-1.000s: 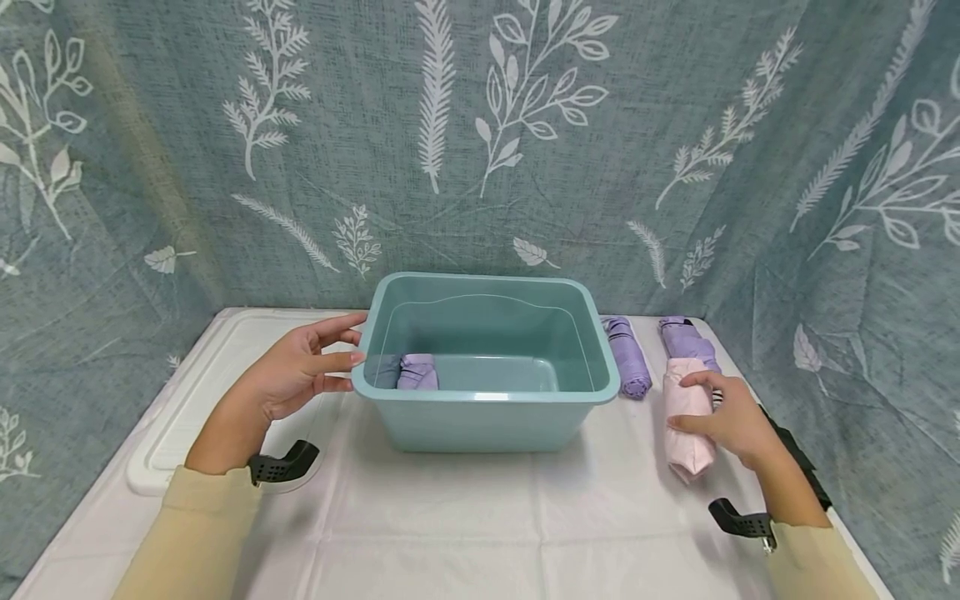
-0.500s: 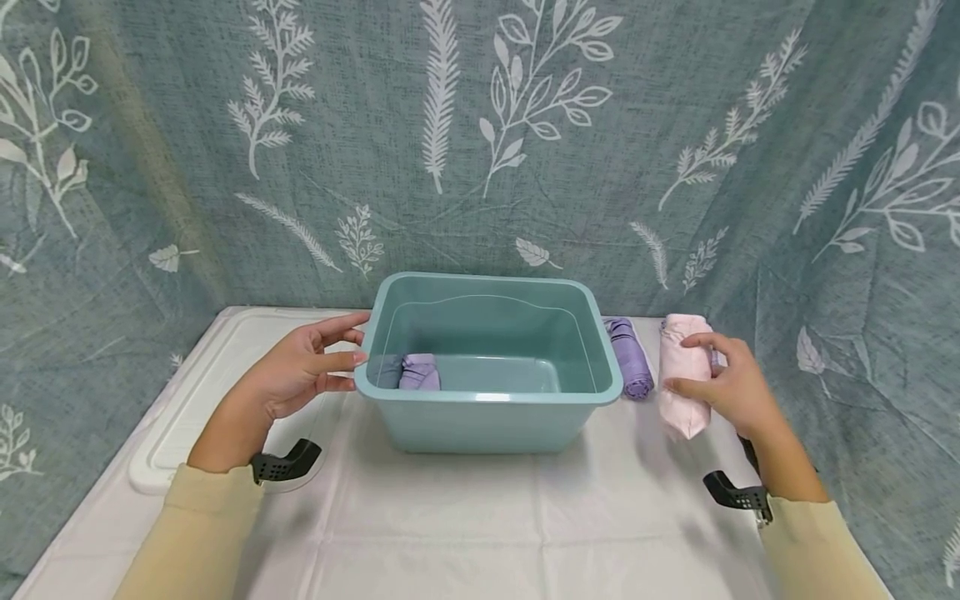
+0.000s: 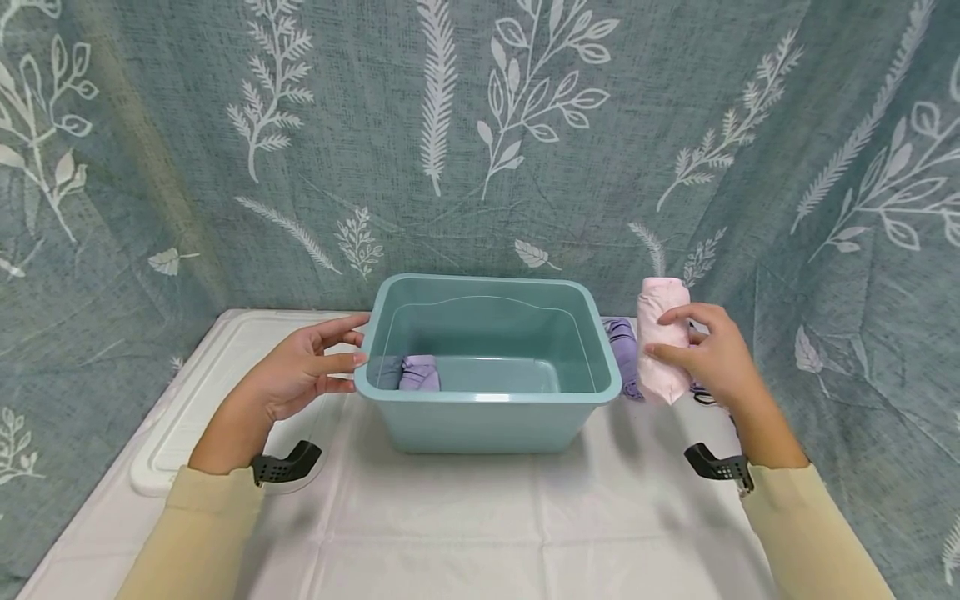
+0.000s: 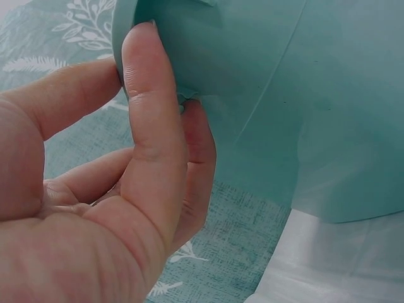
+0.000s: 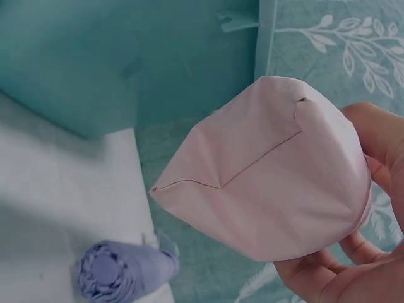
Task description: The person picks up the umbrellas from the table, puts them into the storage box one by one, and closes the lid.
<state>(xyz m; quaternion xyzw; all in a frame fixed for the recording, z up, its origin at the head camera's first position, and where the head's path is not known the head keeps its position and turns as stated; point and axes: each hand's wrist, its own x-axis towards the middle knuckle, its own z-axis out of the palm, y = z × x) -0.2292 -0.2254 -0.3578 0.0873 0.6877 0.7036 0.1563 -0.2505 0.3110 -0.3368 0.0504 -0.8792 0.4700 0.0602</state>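
Roll of pink cloth [image 3: 660, 367] is up in the air, right of the plastic tub [image 3: 487, 427], pinched in the right hand [image 3: 708, 350]. The left hand [image 3: 296, 367] grips the tub's rim [image 3: 487, 397], maybe to keep it still.

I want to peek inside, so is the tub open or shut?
Open. Nothing covers the top of the tub, and a purple roll shows inside.

Arms [image 3: 206, 521] apart, right grip [image 3: 711, 350] curled
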